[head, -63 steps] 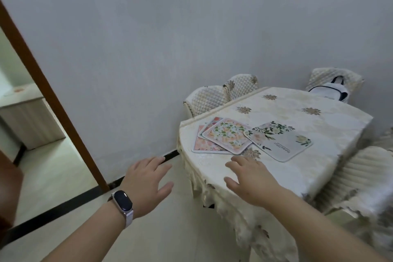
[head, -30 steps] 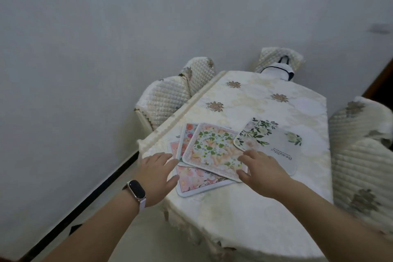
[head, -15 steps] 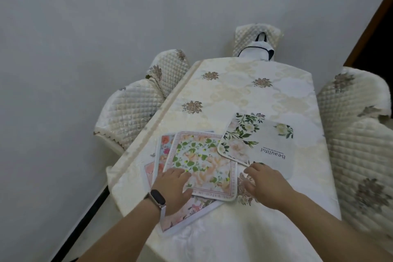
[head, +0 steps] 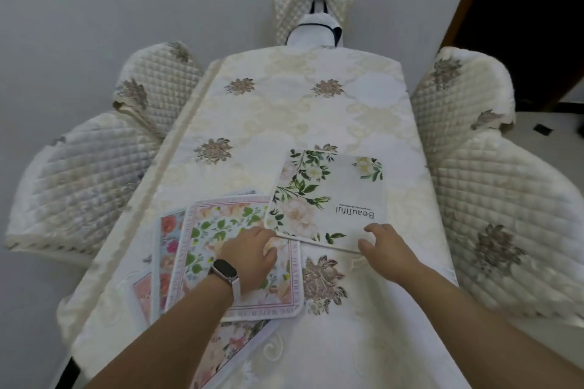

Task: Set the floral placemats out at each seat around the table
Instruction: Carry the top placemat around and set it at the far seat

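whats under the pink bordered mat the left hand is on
Under the pink-bordered placemat lie at least two more floral placemats, their edges poking out at its left and near side. Their middles are covered, so the exact count is unclear. The left hand rests on top.

We saw two bare forearms, no sleeves in view on either. Left hand (head: 249, 257) and right hand (head: 390, 254) were both bare: no gloves, and we made out no rings. Left wrist carried slim fitness band (head: 223, 270): dark, glossy, elongated oval screen, set in pale casing. Its strap (head: 235, 289) was light, whitish-lilac, wrapped snug round wrist. Right wrist and forearm carried nothing. Fingernails were too small and blurred for us to tell.
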